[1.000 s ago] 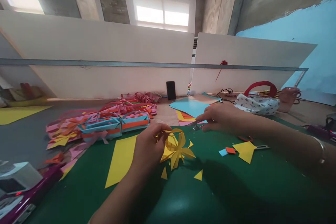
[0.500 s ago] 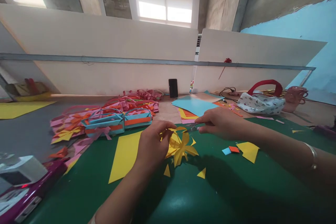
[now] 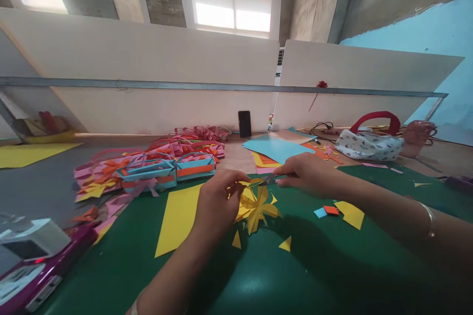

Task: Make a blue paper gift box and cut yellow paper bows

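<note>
My left hand [image 3: 218, 202] is closed around a yellow paper flower [image 3: 256, 205] with curled strips, held just above the green mat [image 3: 303, 266]. My right hand [image 3: 308, 173] grips small scissors [image 3: 266, 180], whose blades point left and touch the top strip of the flower. Two small yellow paper scraps [image 3: 284, 244] lie on the mat below the flower. A yellow paper sheet [image 3: 177, 219] lies flat to the left of my left hand.
Blue paper baskets [image 3: 166, 172] and a heap of pink and orange paper pieces sit at back left. Coloured sheets [image 3: 275, 150], a phone [image 3: 244, 124], a patterned bag [image 3: 367, 143] and a pink mug [image 3: 417, 135] stand behind. A magenta stapler [image 3: 33, 275] lies at lower left.
My right hand has brought the scissors leftward from the coloured sheets to the flower's top strip. The left hand keeps its hold on the flower.
</note>
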A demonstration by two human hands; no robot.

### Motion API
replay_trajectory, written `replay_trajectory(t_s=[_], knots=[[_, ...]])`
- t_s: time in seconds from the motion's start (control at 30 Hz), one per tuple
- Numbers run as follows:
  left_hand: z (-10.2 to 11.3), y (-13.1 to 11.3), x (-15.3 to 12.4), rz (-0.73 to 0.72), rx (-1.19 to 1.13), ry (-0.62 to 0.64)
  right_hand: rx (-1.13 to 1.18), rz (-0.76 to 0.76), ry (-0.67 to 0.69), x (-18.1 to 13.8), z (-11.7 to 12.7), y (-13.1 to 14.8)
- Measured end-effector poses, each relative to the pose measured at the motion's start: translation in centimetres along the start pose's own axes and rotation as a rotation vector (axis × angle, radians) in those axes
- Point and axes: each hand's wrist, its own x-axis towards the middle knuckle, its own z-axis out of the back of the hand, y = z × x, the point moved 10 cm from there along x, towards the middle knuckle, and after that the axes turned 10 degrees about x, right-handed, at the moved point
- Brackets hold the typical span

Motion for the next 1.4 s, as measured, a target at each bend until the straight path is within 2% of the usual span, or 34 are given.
replay_trajectory(t_s=[1.03, 1.4], knots=[[-0.1, 0.2, 0.0, 0.045, 0.002, 0.015, 0.131, 0.017, -0.008, -0.2, -0.4, -0.3], [0.1, 0.7, 0.0, 0.078, 0.015, 0.001, 0.216, 0.059, 0.063, 0.1, -2.6, 0.5]])
